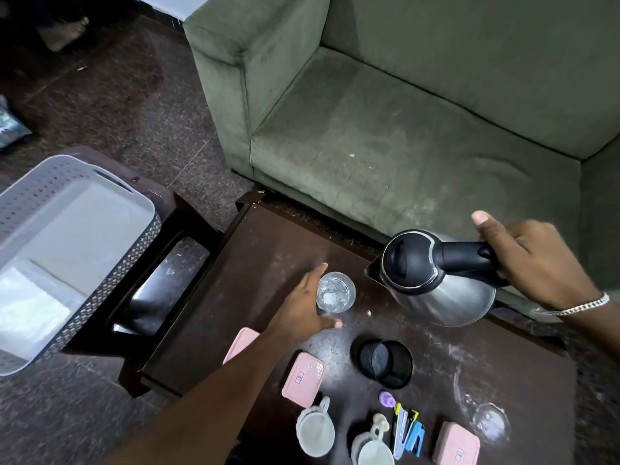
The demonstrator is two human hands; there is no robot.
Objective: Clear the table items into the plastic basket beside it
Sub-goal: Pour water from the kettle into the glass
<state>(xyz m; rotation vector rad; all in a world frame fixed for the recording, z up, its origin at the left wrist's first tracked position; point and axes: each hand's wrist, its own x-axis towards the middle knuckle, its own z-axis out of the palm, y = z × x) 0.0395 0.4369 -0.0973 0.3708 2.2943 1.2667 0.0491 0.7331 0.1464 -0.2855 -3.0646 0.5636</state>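
Note:
On the dark wooden table stands a clear drinking glass. My left hand is wrapped partly around its left side, fingers spread and touching it. My right hand grips the black handle of a steel kettle at the table's far right, tilted slightly. Nearer me lie pink-lidded boxes, a black mesh cup, two white mugs, staplers, a small purple item and a wine glass on its side. The grey plastic basket sits left on a stool.
A green sofa stands just behind the table. The basket rests on a dark wooden stool beside the table's left edge, with a white sheet inside. Dark speckled floor lies between stool and sofa.

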